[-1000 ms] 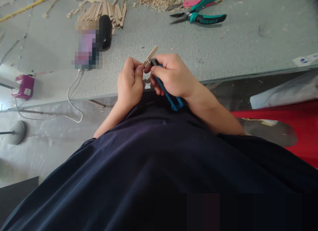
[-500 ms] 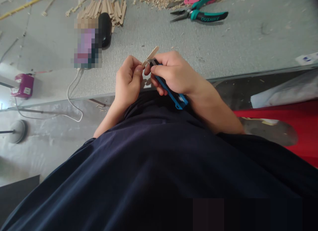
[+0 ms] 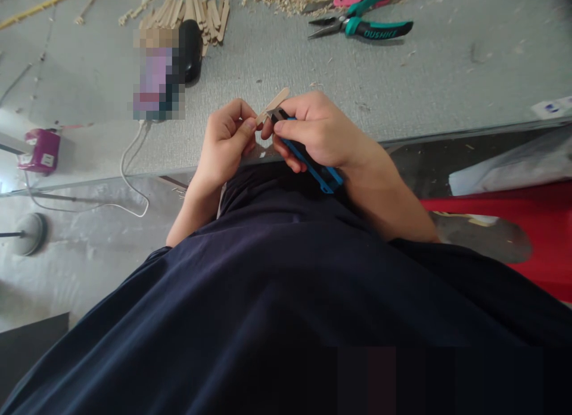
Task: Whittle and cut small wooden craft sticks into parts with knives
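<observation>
Wooden stick (image 3: 279, 97) slanting over the table (image 3: 447, 75) near its front edge, lower end pinched in the left hand (image 3: 227, 142); the right hand (image 3: 315, 129) grips a blue knife (image 3: 320, 173), tip at the stick. Pliers (image 3: 379, 30) lie beyond.

Wooden stick (image 3: 280, 97) is pinched in the left grip (image 3: 227, 138), and a blue cutter (image 3: 330, 180) is held in the right grip (image 3: 319, 129), tip right by the stick. Teal-handled pliers (image 3: 384, 30) are parked beyond the right grip, loose sticks (image 3: 213, 23) piled beyond the left.
</observation>
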The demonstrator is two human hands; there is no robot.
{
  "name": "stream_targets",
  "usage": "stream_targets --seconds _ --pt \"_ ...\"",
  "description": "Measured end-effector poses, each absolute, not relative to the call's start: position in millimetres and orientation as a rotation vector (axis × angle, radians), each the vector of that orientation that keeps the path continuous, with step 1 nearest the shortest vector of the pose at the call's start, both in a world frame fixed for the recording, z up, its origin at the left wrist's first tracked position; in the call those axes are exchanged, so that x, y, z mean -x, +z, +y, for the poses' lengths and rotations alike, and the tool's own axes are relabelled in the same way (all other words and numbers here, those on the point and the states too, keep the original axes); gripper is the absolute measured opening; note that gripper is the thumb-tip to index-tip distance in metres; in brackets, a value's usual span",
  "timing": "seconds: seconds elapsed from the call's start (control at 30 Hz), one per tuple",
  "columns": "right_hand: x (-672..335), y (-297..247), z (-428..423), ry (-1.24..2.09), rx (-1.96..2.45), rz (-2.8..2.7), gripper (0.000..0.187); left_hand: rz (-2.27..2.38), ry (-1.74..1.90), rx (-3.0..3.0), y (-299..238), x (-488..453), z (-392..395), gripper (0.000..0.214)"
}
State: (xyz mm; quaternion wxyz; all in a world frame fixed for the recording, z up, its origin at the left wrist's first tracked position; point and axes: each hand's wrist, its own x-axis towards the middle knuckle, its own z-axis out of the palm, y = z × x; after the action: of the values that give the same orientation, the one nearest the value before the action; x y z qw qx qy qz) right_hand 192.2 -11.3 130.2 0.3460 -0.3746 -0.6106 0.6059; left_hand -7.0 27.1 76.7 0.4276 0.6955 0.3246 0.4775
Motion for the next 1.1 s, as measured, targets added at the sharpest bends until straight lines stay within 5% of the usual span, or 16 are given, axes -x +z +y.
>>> stream_targets --seconds 1.1 --pt "-193 109 -5 1.449 0.874 -1.593 0.020 0.769 1.195 -1.777 75 0 22 0.043"
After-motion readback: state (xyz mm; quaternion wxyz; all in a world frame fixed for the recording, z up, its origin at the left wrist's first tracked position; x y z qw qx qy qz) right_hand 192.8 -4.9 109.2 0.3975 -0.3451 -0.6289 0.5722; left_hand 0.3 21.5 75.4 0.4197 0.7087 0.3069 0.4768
